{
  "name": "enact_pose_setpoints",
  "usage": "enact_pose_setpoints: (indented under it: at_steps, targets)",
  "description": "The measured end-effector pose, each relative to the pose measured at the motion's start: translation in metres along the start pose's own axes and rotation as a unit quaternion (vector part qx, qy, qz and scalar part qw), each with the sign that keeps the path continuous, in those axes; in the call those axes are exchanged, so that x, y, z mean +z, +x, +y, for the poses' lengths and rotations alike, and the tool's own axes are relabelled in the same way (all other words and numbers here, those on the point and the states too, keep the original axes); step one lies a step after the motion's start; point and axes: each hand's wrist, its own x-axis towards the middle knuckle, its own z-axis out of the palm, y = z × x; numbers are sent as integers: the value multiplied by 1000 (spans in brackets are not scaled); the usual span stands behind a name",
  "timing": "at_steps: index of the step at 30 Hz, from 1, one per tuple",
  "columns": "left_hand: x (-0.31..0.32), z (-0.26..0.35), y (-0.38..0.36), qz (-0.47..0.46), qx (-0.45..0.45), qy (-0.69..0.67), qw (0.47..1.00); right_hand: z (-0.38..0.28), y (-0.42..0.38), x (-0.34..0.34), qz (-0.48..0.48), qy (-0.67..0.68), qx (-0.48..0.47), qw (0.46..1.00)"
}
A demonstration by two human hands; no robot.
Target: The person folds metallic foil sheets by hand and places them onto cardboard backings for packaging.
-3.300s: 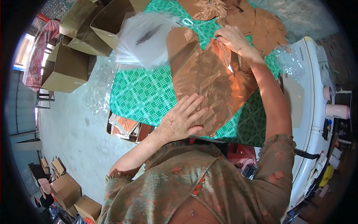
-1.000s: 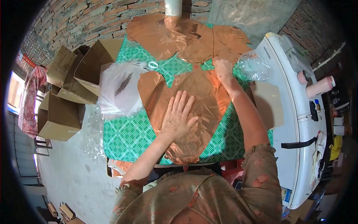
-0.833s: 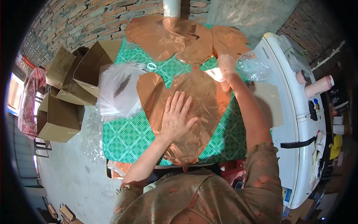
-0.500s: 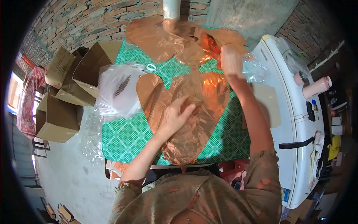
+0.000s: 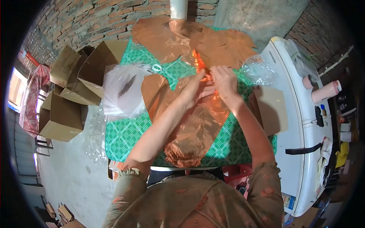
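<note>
Both hands meet over the top of a copper-coloured foil sheet [image 5: 194, 129] lying on the green checked tablecloth [image 5: 125, 138]. My left hand [image 5: 197, 89] has its palm turned inward and its fingers at the shiny orange foil [image 5: 198, 60]. Close beside it, my right hand [image 5: 225, 81] has bent fingers pressed together on the same foil. The fingertips of both are partly hidden by the foil and by each other. More flat copper foil pieces [image 5: 224, 47] are spread across the far end of the table.
Left on the table lie clear plastic bags [image 5: 125, 91] and a white ring [image 5: 156, 68]. Crumpled clear plastic [image 5: 258, 70] and a cardboard sheet [image 5: 272, 110] are at the right, beside a white appliance [image 5: 292, 152]. Open cardboard boxes [image 5: 62, 117] stand at the left.
My right hand has come down and nearer, bringing orange foil towards the middle. My left hand has moved up from the foil sheet to meet it.
</note>
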Motion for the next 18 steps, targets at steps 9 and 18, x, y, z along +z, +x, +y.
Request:
enact_pose_setpoints:
  at_steps: [9, 18]
  targets:
    - [-43, 17, 99, 26, 169, 199, 965, 0, -15, 6, 113, 189, 277, 935]
    - [10, 56, 32, 93, 79, 140, 983, 19, 28, 21, 7, 719, 614, 326]
